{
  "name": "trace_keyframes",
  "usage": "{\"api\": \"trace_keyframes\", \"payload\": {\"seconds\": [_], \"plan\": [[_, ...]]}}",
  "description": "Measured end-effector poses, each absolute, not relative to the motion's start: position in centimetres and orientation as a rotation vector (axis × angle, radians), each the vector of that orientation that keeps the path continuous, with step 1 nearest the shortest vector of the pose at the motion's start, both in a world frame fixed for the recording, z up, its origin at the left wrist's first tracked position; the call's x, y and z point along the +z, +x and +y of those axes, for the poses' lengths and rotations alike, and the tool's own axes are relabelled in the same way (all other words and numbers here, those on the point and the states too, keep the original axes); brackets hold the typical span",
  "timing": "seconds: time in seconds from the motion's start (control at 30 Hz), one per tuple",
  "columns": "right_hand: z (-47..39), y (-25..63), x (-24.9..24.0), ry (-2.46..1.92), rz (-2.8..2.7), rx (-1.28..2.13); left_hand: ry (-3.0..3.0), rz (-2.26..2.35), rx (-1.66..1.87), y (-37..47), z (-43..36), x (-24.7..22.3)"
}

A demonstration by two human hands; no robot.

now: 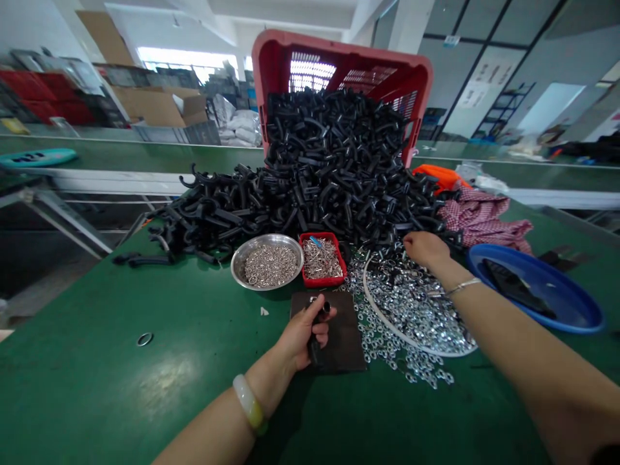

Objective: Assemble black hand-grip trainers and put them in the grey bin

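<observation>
My left hand (306, 332) is wrapped round a black curved plastic part (316, 349), held above a dark square mat (346, 336). The part's round open end points up past my thumb. Over the far side of a heap of shiny metal nuts (411, 310), my right hand (427, 249) has its fingers pinched together; whatever is between them is hidden. The nuts lie in a white-rimmed tray (382, 316) and spill onto the table. Beside the mat are a red tray (323, 281) of small metal pins or screws and a metal bowl (237, 268) of small metal pieces.
A big pile of black plastic parts (310, 187) pours from a tipped red crate (341, 46). On the right are a blue basin (581, 313) with a dark object and a checked cloth (484, 213). A metal ring (144, 339) lies on the green table (97, 387).
</observation>
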State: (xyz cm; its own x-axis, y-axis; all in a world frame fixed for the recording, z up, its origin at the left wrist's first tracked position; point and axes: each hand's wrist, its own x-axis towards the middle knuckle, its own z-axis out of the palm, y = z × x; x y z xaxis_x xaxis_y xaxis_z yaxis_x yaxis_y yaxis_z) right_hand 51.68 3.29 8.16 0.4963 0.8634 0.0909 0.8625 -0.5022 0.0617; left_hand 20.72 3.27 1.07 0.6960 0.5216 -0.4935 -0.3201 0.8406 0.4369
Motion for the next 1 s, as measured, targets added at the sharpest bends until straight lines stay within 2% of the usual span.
{"api": "trace_keyframes", "payload": {"seconds": [0.13, 0.27, 0.4, 0.53, 0.57, 0.63, 0.7, 0.73, 0.9, 1.0], "plan": [[4.7, 56.4, 6.4, 2.668, 1.553, 0.034, 0.347, 0.589, 0.482, 20.7, 3.3, 0.7], [5.4, 57.2, 4.7, 2.698, 1.532, 0.012, 0.334, 0.506, 0.483, 20.2, 3.4, 0.3], [4.8, 56.5, 5.4, 2.755, 1.567, 0.059, 0.241, 0.434, 0.437, 19.7, 3.6, 0.1], [1.8, 50.9, 7.4, 2.953, 2.035, 0.405, 0.159, 0.414, 0.392, 19.7, 3.7, 0.1], [0.8, 48.4, 7.7, 3.022, 2.193, 0.357, 0.144, 0.408, 0.396, 19.7, 3.7, 0.2], [-0.9, 43.1, 8.0, 3.005, 2.584, 0.052, 0.119, 0.387, 0.412, 19.9, 3.5, 0.4], [-2.0, 38.1, 7.7, 2.828, 2.973, -0.219, 0.11, 0.373, 0.426, 19.9, 3.3, 0.7], [-2.3, 36.1, 7.5, 2.734, 3.096, -0.238, 0.107, 0.371, 0.431, 19.9, 3.1, 0.8], [-2.6, 31.0, 6.5, 2.46, 3.297, -0.071, 0.148, 0.391, 0.455, 18.8, 2.7, 1.4], [-3.3, 30.0, 6.4, 2.147, 3.303, 0.017, 0.281, 0.456, 0.459, 18.0, 2.8, 1.7]]}}
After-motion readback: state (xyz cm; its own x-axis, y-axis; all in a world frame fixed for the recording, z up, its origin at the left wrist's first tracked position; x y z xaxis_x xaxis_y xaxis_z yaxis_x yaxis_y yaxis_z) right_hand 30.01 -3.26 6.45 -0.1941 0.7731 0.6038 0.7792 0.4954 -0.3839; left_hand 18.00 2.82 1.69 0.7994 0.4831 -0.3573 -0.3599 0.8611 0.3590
